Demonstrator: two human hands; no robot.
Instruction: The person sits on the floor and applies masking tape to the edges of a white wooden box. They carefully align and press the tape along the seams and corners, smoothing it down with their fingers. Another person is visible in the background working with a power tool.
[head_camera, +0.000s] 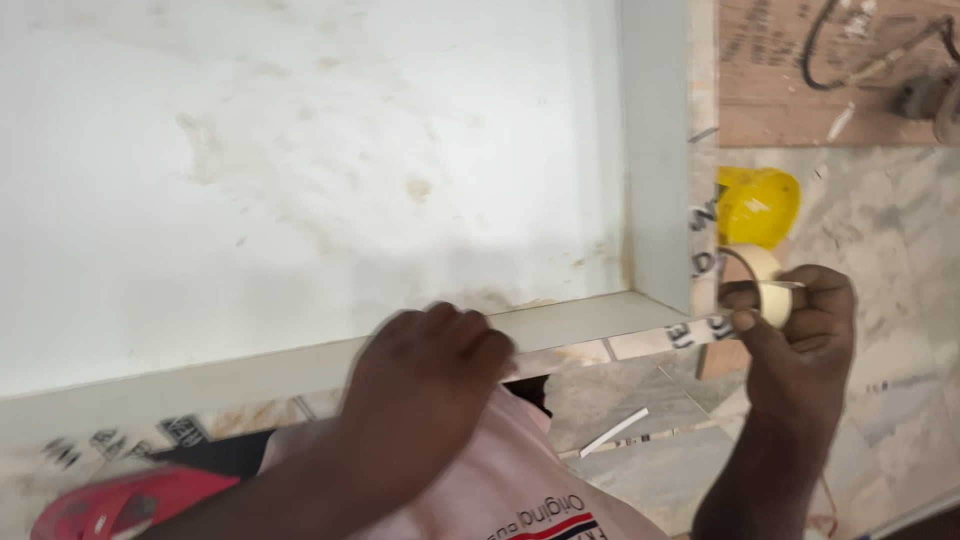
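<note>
Head view, looking down on a white laminated panel (300, 170) with a raised white edge strip running along its near side and right side. Printed edge banding, pale with dark lettering blocks, is showing along the panel's outer edge at lower left and again at the near right corner.

Right hand (800, 330) is sitting just off that corner, its grip closing on a cream roll of tape (765, 280), thumb and fingers pinching the roll while a short tab is lying against the corner edge. Left hand (425, 385) is pressing down on the near edge strip, fingers curled over it; grip holding nothing separate, only bearing on the strip.

A yellow hard hat (757, 205) is lying on the marble floor (880, 250) just behind the roll. A red slipper (120, 505) is showing at lower left. A loose white strip (613, 432) is resting on the floor between the arms. Open floor is lying to the right of the panel
</note>
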